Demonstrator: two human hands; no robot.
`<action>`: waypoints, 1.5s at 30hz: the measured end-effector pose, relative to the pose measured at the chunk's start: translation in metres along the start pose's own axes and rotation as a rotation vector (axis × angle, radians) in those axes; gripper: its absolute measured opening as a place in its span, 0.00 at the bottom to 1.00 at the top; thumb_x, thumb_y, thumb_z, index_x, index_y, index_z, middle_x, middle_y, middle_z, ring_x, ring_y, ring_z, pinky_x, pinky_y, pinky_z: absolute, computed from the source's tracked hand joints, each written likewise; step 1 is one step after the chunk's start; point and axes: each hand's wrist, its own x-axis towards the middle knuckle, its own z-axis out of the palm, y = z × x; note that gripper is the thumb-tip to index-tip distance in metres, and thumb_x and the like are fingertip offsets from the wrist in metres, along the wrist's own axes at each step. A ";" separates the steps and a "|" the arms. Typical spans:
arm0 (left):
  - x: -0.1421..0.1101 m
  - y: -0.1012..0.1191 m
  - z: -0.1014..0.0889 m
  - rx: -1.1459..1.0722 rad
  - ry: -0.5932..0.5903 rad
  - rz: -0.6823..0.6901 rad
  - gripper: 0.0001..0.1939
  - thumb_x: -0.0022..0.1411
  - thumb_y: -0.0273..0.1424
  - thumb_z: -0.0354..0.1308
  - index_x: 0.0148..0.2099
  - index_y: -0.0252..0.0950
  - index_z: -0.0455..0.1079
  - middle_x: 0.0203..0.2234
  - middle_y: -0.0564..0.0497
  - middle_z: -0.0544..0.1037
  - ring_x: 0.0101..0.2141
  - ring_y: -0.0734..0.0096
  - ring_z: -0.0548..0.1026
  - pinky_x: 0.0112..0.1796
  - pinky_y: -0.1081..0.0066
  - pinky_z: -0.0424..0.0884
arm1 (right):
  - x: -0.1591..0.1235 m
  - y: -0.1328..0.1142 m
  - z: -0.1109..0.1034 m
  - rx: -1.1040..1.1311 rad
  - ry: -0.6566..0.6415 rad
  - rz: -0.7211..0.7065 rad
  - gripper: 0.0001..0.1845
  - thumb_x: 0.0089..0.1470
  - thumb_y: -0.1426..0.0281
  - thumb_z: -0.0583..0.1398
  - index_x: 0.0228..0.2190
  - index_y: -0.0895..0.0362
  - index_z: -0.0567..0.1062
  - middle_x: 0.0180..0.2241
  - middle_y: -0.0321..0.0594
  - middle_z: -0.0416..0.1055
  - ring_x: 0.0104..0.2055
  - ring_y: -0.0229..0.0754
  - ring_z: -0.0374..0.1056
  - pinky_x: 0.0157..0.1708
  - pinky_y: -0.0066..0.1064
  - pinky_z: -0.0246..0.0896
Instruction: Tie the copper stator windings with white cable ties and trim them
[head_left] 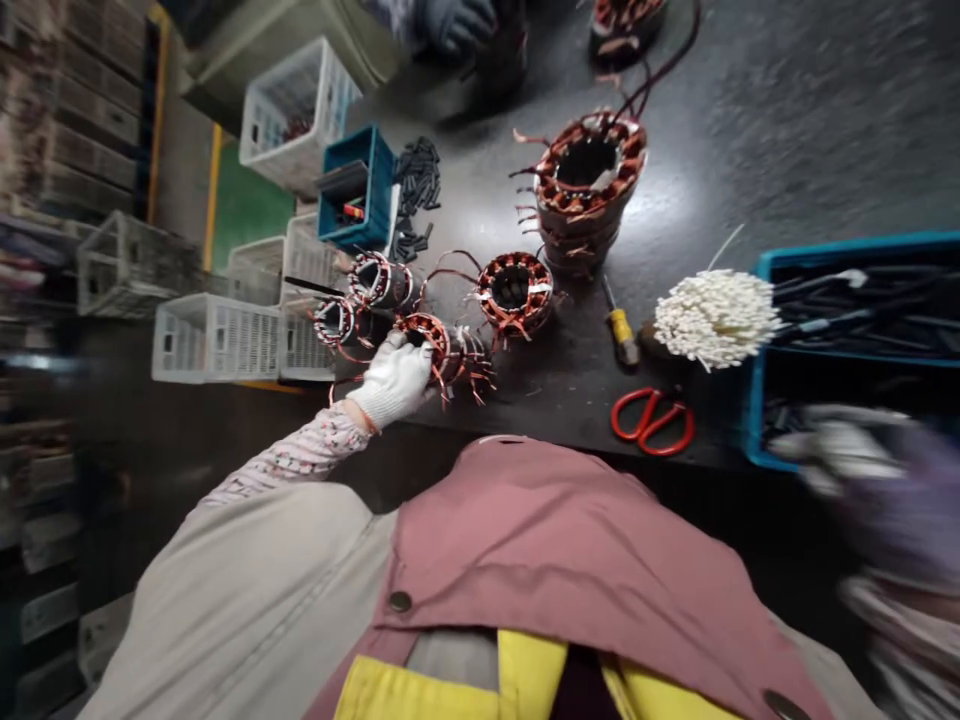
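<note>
**Q:** Report the hand state.

**A:** My left hand (pixel 394 380), in a white knit glove, is closed on the rim of a copper-wound stator (pixel 457 365), with its fingers (pixel 416 350) curled over the winding. At the right edge, a blurred shape (pixel 855 470) may be my right hand; I cannot tell, nor can I tell its state.

**Q:** Stator position and axis?

**A:** It sits near the front edge of the surface (pixel 720 130), just beside two more stators (pixel 382 280). Its bore faces up, and it appears tilted, with loose copper leads fanning outward.

**Q:** Edges and room?

**A:** The front edge lies just below the hand, so movement that way is limited. Rearward stand another stator (pixel 514 295) and an upright stator stack (pixel 585 190), its long axis vertical. The widest stretch of surface lies beyond that stack, toward the far right. Red scissors (pixel 651 420) and a yellow-handled screwdriver (pixel 621 325) lie right of the hand.
</note>
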 end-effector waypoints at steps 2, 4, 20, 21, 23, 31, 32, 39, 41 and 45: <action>0.003 -0.008 0.005 -0.028 -0.006 0.098 0.25 0.61 0.42 0.56 0.52 0.26 0.69 0.37 0.37 0.79 0.41 0.52 0.76 0.53 0.56 0.63 | -0.021 -0.033 0.036 0.034 -0.066 0.005 0.20 0.47 0.50 0.65 0.33 0.52 0.76 0.26 0.48 0.76 0.23 0.42 0.69 0.24 0.36 0.65; 0.007 -0.015 0.012 -0.069 0.010 0.203 0.24 0.63 0.44 0.53 0.49 0.28 0.70 0.36 0.38 0.79 0.40 0.53 0.76 0.49 0.59 0.66 | -0.031 -0.068 0.080 0.147 -0.227 -0.088 0.21 0.48 0.52 0.63 0.34 0.56 0.78 0.25 0.46 0.77 0.25 0.42 0.71 0.28 0.35 0.68; 0.024 -0.023 0.040 -0.208 0.216 0.400 0.24 0.61 0.42 0.56 0.52 0.28 0.66 0.35 0.39 0.78 0.40 0.54 0.75 0.43 0.62 0.67 | -0.018 -0.161 0.165 0.000 -0.285 -0.267 0.21 0.50 0.60 0.60 0.40 0.61 0.80 0.27 0.42 0.78 0.27 0.38 0.70 0.28 0.29 0.66; 0.024 -0.023 0.040 -0.217 0.223 0.403 0.23 0.61 0.41 0.56 0.51 0.28 0.67 0.35 0.39 0.78 0.40 0.53 0.75 0.43 0.62 0.67 | -0.018 -0.163 0.164 -0.012 -0.271 -0.259 0.21 0.50 0.59 0.60 0.39 0.61 0.80 0.27 0.41 0.78 0.27 0.38 0.70 0.28 0.29 0.66; 0.024 -0.023 0.039 -0.224 0.226 0.407 0.23 0.61 0.41 0.56 0.51 0.28 0.67 0.35 0.38 0.78 0.40 0.53 0.76 0.43 0.62 0.67 | -0.016 -0.164 0.163 -0.043 -0.240 -0.258 0.19 0.50 0.59 0.61 0.38 0.59 0.81 0.27 0.41 0.78 0.27 0.39 0.70 0.29 0.30 0.67; 0.022 -0.022 0.036 -0.240 0.221 0.431 0.23 0.62 0.40 0.55 0.51 0.26 0.67 0.33 0.39 0.78 0.38 0.55 0.77 0.46 0.61 0.66 | -0.004 -0.171 0.151 -0.137 -0.282 -0.314 0.16 0.48 0.59 0.64 0.34 0.55 0.82 0.26 0.40 0.77 0.31 0.44 0.74 0.35 0.35 0.72; 0.022 -0.022 0.036 -0.243 0.228 0.428 0.23 0.62 0.40 0.55 0.51 0.26 0.67 0.33 0.39 0.78 0.38 0.55 0.77 0.46 0.61 0.66 | -0.003 -0.172 0.150 -0.135 -0.298 -0.310 0.15 0.48 0.59 0.64 0.34 0.56 0.82 0.26 0.41 0.77 0.30 0.44 0.74 0.36 0.36 0.72; 0.023 -0.020 0.039 -0.251 0.244 0.424 0.22 0.61 0.39 0.56 0.50 0.27 0.67 0.33 0.40 0.78 0.36 0.56 0.76 0.45 0.62 0.66 | -0.004 -0.172 0.153 -0.141 -0.337 -0.319 0.16 0.49 0.59 0.64 0.36 0.56 0.82 0.28 0.41 0.78 0.33 0.45 0.75 0.37 0.36 0.73; 0.023 -0.021 0.037 -0.251 0.225 0.433 0.22 0.60 0.38 0.56 0.50 0.26 0.67 0.32 0.40 0.79 0.34 0.58 0.76 0.46 0.62 0.65 | -0.003 -0.173 0.153 -0.162 -0.350 -0.332 0.16 0.49 0.59 0.64 0.37 0.55 0.82 0.29 0.41 0.78 0.34 0.46 0.75 0.38 0.36 0.73; 0.023 -0.021 0.034 -0.240 0.206 0.430 0.22 0.60 0.37 0.56 0.50 0.25 0.67 0.32 0.39 0.79 0.33 0.57 0.77 0.46 0.61 0.65 | 0.004 -0.177 0.152 -0.152 -0.377 -0.345 0.14 0.49 0.61 0.63 0.36 0.54 0.82 0.29 0.41 0.79 0.33 0.44 0.75 0.38 0.36 0.73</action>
